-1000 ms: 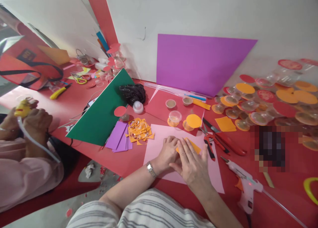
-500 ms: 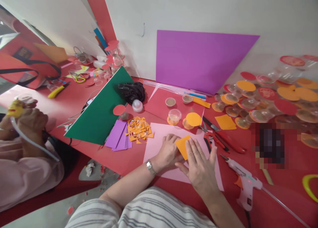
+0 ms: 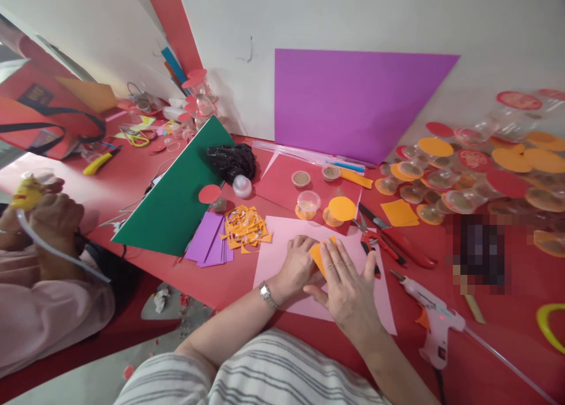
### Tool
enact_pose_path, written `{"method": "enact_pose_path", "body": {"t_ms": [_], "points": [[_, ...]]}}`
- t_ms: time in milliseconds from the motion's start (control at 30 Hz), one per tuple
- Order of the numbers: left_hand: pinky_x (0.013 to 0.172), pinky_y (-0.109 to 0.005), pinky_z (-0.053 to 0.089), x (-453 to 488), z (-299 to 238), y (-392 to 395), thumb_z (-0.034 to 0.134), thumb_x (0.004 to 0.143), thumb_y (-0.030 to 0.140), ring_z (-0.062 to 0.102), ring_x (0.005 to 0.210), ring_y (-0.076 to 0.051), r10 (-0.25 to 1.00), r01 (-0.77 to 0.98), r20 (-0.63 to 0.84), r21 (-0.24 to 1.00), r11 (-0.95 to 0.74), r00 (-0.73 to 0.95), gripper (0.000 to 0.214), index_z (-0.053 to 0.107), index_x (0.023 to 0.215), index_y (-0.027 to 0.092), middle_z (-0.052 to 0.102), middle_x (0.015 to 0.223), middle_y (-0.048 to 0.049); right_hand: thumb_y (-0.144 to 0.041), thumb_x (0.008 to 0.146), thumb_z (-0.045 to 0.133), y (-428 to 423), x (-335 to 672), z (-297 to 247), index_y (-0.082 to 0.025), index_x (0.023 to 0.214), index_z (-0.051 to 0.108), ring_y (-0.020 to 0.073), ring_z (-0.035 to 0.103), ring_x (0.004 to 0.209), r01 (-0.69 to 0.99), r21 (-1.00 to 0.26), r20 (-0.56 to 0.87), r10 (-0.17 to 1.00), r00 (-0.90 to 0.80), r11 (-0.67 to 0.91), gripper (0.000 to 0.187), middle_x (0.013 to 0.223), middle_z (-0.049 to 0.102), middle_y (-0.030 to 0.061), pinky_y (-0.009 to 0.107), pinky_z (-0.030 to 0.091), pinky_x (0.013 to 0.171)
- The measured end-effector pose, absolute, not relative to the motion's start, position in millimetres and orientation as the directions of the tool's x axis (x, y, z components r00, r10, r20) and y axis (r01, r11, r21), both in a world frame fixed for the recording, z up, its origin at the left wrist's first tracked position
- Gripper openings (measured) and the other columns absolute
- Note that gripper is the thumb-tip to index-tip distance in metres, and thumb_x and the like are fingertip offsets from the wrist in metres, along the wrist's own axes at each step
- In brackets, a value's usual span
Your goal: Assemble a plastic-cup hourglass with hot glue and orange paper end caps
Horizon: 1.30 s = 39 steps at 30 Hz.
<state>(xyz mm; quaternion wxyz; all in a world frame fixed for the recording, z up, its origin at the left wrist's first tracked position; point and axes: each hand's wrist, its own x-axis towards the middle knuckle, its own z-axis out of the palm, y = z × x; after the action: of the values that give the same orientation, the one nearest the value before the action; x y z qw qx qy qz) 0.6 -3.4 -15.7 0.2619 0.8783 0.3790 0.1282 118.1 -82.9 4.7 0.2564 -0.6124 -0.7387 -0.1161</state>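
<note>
Outspread hand point(image 3: 348, 287) farther over orange paper point(image 3: 317, 258)

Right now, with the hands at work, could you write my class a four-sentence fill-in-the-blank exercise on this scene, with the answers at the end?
1. The right hand lies over a card coloured ____.
2. The left hand is above a flat sheet coloured ____.
3. The glue gun lies on the picture's ____ side.
4. The wall panel is ____.

Missing words: orange; pink; right; purple.
</note>
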Motion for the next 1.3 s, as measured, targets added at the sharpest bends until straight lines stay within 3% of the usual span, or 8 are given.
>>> {"method": "enact_pose_path", "body": {"t_ms": [200,367,533,700,867,967,1200,1300], "points": [[0.083,-0.041,0.045,1,-20,-4,0.065,0.081,0.019,0.050,0.097,-0.028,0.745,0.607,0.051,0.545,-0.578,0.665,0.020,0.066,0.101,0.018,0.062,0.101,-0.0101,-0.043,0.102,0.038,-78,113,0,-0.005,0.145,0.042,0.0296,0.059,0.125,0.955,-0.134,0.547,0.824,-0.150,0.263,0.058,0.135,0.062,0.0195,0.059,0.006,0.121],[0.082,-0.044,0.046,2,-23,-4,0.066,0.082,0.025,0.052,0.097,-0.029,0.746,0.599,0.045,0.565,-0.567,0.665,0.025,0.066,0.106,0.016,0.064,0.103,-0.0128,-0.044,0.102,0.038,-80,114,-5,-0.007,0.151,0.035,0.0308,0.058,0.126,0.948,-0.170,0.536,0.833,-0.141,0.270,0.062,0.136,0.061,0.0205,0.061,0.007,0.120],[0.089,-0.045,0.047,-3,-17,0,0.071,0.079,0.035,0.058,0.095,-0.027,0.790,0.424,0.188,0.759,-0.494,0.584,0.024,0.067,0.095,0.018,0.068,0.100,-0.0099,-0.040,0.103,0.036,-82,128,-1,-0.006,0.155,0.024,0.0302,0.045,0.140,0.869,-0.279,0.690,0.715,-0.114,0.408,0.064,0.146,0.051,0.0219,0.061,0.016,0.120],[0.094,-0.041,0.050,-13,-13,7,0.065,0.085,0.040,0.065,0.100,-0.024,0.839,0.118,0.221,0.941,-0.318,0.497,0.034,0.061,0.111,0.019,0.070,0.108,-0.0096,-0.035,0.103,0.036,-79,146,0,-0.010,0.152,0.034,0.0273,0.043,0.141,0.804,-0.436,0.784,0.609,0.119,0.404,0.056,0.151,0.046,0.0173,0.055,0.030,0.119],[0.092,-0.042,0.048,-13,-15,9,0.064,0.084,0.033,0.063,0.102,-0.026,0.775,0.244,0.282,0.840,-0.484,0.565,0.027,0.061,0.107,0.020,0.069,0.108,-0.0096,-0.031,0.103,0.036,-79,147,-10,-0.011,0.152,0.036,0.0259,0.045,0.140,0.805,-0.462,0.759,0.635,0.142,0.372,0.053,0.145,0.053,0.0175,0.054,0.031,0.118],[0.089,-0.041,0.045,-8,-15,7,0.069,0.077,0.028,0.061,0.095,-0.025,0.701,0.356,0.220,0.736,-0.576,0.679,0.021,0.063,0.094,0.019,0.069,0.096,-0.0076,-0.031,0.103,0.035,-82,147,-14,-0.012,0.152,0.035,0.0252,0.045,0.140,0.802,-0.466,0.727,0.678,0.107,0.374,0.053,0.142,0.055,0.0181,0.055,0.029,0.119],[0.088,-0.040,0.042,-2,-10,6,0.065,0.078,0.024,0.058,0.089,-0.023,0.679,0.448,0.076,0.698,-0.559,0.730,0.013,0.060,0.089,0.019,0.067,0.094,-0.0062,-0.031,0.101,0.043,-82,142,-12,-0.010,0.150,0.037,0.0278,0.048,0.137,0.845,-0.339,0.661,0.744,-0.099,0.413,0.054,0.122,0.070,0.0165,0.063,0.016,0.120],[0.088,-0.042,0.043,-2,-7,6,0.064,0.078,0.023,0.056,0.092,-0.025,0.684,0.489,-0.005,0.703,-0.516,0.729,0.018,0.061,0.094,0.018,0.067,0.095,-0.0071,-0.037,0.102,0.042,-79,135,-7,-0.010,0.144,0.046,0.0283,0.058,0.127,0.872,-0.315,0.615,0.780,-0.111,0.373,0.050,0.118,0.072,0.0150,0.063,0.008,0.120]]}}
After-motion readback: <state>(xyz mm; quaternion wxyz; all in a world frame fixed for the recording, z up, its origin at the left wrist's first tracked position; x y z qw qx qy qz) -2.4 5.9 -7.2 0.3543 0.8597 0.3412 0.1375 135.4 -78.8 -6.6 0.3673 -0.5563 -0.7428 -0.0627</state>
